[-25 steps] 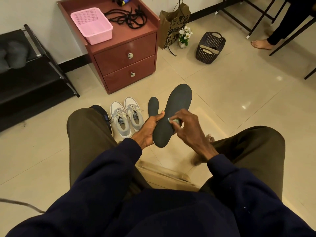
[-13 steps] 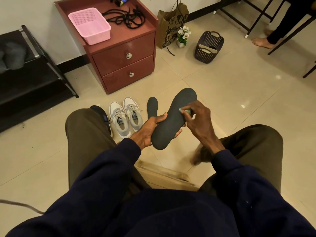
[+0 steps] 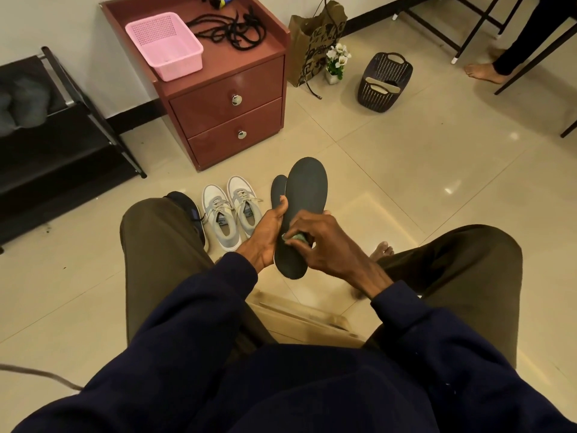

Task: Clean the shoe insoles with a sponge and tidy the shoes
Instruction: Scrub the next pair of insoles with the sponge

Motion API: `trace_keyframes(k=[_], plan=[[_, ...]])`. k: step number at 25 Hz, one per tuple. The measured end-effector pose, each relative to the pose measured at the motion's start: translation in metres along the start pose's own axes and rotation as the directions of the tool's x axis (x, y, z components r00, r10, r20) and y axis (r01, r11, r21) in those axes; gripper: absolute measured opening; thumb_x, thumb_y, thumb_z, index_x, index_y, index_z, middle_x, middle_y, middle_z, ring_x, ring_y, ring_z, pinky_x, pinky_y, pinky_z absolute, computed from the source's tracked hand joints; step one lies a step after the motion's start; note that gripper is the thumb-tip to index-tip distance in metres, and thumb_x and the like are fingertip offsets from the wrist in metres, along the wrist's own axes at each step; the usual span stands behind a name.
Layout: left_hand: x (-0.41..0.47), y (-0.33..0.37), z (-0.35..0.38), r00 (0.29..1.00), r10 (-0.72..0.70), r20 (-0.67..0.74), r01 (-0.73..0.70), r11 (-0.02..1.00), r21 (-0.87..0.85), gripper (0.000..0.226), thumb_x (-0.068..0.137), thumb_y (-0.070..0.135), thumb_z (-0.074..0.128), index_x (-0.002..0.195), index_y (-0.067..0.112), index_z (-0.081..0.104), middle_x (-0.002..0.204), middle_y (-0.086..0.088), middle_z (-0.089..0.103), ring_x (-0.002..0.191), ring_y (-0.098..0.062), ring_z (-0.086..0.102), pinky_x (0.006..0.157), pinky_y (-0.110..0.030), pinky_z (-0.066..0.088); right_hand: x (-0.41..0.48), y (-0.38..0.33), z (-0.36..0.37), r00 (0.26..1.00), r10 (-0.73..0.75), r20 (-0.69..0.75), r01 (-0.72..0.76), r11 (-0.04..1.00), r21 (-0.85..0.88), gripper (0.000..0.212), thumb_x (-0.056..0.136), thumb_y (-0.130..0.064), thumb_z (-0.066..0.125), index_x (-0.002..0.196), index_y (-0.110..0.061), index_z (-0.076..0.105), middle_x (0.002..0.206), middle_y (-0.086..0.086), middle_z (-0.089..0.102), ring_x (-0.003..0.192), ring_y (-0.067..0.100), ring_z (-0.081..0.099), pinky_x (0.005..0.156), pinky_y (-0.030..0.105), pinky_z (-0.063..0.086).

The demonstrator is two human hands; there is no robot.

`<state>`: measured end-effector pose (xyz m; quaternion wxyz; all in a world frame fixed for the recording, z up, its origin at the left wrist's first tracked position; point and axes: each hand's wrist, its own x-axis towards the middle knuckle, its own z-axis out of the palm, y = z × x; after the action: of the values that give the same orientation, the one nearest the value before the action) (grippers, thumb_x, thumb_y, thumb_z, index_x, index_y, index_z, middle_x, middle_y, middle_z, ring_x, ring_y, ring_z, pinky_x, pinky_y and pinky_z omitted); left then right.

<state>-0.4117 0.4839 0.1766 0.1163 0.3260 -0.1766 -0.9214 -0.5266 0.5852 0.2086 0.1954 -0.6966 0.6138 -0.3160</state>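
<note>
Grey insole (image 3: 307,189) over the floor (image 3: 406,182) runs near-to-far, toe far, my left hand (image 3: 265,235) gripping its left edge. My right hand (image 3: 324,242) pinches the sponge (image 3: 298,237) on its near half, down from the toe earlier.

Cabinet: I see a red-brown two-drawer cabinet (image 3: 224,98) at 11 o'clock, against the wall.
Cabinet top: pink basket (image 3: 165,45), black cords (image 3: 232,31) beside it.
Rack: black rack (image 3: 62,126), 10 o'clock.
Bag: paper bag (image 3: 312,42) at 12 o'clock, white flowers (image 3: 337,57) just beside.
Floor: dark basket (image 3: 379,92), 1 o'clock.
Far corner: someone's bare foot (image 3: 482,73), 2 o'clock.
</note>
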Motion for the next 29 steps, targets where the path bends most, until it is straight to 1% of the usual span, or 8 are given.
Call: trace_keyframes(k=[2, 5, 7, 13, 16, 20, 25, 29], plan=[[0.001, 0.0, -0.003, 1.0, -0.002, 0.03, 0.002, 1.0, 0.001, 0.067, 0.106, 0.058, 0.036, 0.145, 0.006, 0.052, 0.14, -0.017, 0.061, 0.129, -0.03, 0.059, 0.114, -0.041, 0.043, 0.003, -0.001, 0.001, 0.999, -0.022, 0.041, 0.021, 1.0, 0.016, 0.008, 0.089, -0.012, 0.078, 0.096, -0.009, 0.077, 0.095, 0.002, 0.068, 0.082, 0.008, 0.06, 0.075, 0.012, 0.043], [0.003, 0.001, -0.002, 1.0, 0.015, 0.028, -0.015, 1.0, 0.025, 0.055, 0.108, 0.051, 0.037, 0.133, 0.008, 0.061, 0.119, -0.013, 0.073, 0.102, -0.026, 0.072, 0.094, -0.041, 0.059, 0.004, 0.023, -0.009, 0.98, 0.101, -0.174, -0.121, 0.987, -0.108, 0.006, 0.089, -0.013, 0.077, 0.094, -0.009, 0.075, 0.09, 0.003, 0.065, 0.079, 0.011, 0.058, 0.07, 0.031, 0.051], [0.001, 0.0, 0.002, 0.999, 0.013, 0.03, -0.013, 1.0, 0.023, 0.052, 0.109, 0.048, 0.037, 0.132, 0.009, 0.062, 0.117, -0.012, 0.074, 0.096, -0.025, 0.073, 0.089, -0.041, 0.061, 0.001, 0.035, -0.016, 0.946, 0.183, -0.267, -0.227, 0.963, -0.145, 0.008, 0.089, -0.013, 0.077, 0.095, -0.009, 0.074, 0.092, 0.004, 0.065, 0.08, 0.009, 0.056, 0.071, 0.036, 0.053], [0.0, 0.012, -0.004, 0.998, 0.064, 0.021, -0.06, 0.983, -0.176, 0.071, 0.107, 0.055, 0.033, 0.145, -0.003, 0.049, 0.149, -0.021, 0.052, 0.13, -0.032, 0.053, 0.118, -0.043, 0.038, -0.005, -0.024, 0.007, 0.998, 0.041, 0.048, -0.046, 0.992, 0.118, 0.008, 0.087, -0.015, 0.08, 0.093, -0.01, 0.078, 0.09, -0.003, 0.067, 0.075, 0.002, 0.057, 0.068, 0.012, 0.041], [0.001, 0.023, -0.012, 0.995, 0.101, 0.0, -0.097, 0.955, -0.279, 0.07, 0.107, 0.053, 0.033, 0.148, -0.003, 0.047, 0.151, -0.019, 0.051, 0.127, -0.029, 0.055, 0.12, -0.041, 0.035, -0.002, -0.02, 0.005, 0.994, 0.037, 0.103, -0.051, 0.989, 0.137, 0.008, 0.087, -0.015, 0.081, 0.093, -0.012, 0.078, 0.088, -0.004, 0.065, 0.074, 0.004, 0.057, 0.064, 0.012, 0.041], [0.002, 0.025, -0.016, 0.993, 0.114, -0.012, -0.112, 0.942, -0.317, 0.07, 0.108, 0.053, 0.03, 0.145, -0.003, 0.051, 0.144, -0.018, 0.058, 0.121, -0.029, 0.059, 0.116, -0.04, 0.04, -0.003, -0.003, 0.0, 0.991, 0.124, -0.042, -0.125, 0.992, -0.017, 0.009, 0.089, -0.016, 0.079, 0.094, -0.011, 0.075, 0.091, -0.003, 0.064, 0.076, 0.004, 0.053, 0.067, 0.01, 0.038], [0.002, 0.024, -0.015, 0.995, 0.104, -0.001, -0.099, 0.941, -0.323, 0.068, 0.108, 0.052, 0.032, 0.147, -0.002, 0.048, 0.147, -0.018, 0.055, 0.125, -0.029, 0.055, 0.118, -0.04, 0.037, -0.006, -0.014, 0.002, 0.983, 0.058, 0.175, -0.079, 0.99, 0.114, 0.006, 0.086, -0.015, 0.081, 0.09, -0.015, 0.077, 0.088, -0.005, 0.064, 0.074, 0.008, 0.059, 0.063, 0.02, 0.048], [0.003, 0.022, -0.013, 0.991, 0.133, 0.001, -0.126, 0.944, -0.304, 0.07, 0.108, 0.053, 0.028, 0.148, -0.002, 0.047, 0.147, -0.018, 0.055, 0.124, -0.029, 0.057, 0.114, -0.041, 0.041, -0.005, 0.008, -0.006, 0.976, 0.165, -0.143, -0.174, 0.983, -0.056, 0.008, 0.086, -0.012, 0.08, 0.089, -0.011, 0.073, 0.088, -0.003, 0.062, 0.075, -0.005, 0.052, 0.067, 0.007, 0.037]])
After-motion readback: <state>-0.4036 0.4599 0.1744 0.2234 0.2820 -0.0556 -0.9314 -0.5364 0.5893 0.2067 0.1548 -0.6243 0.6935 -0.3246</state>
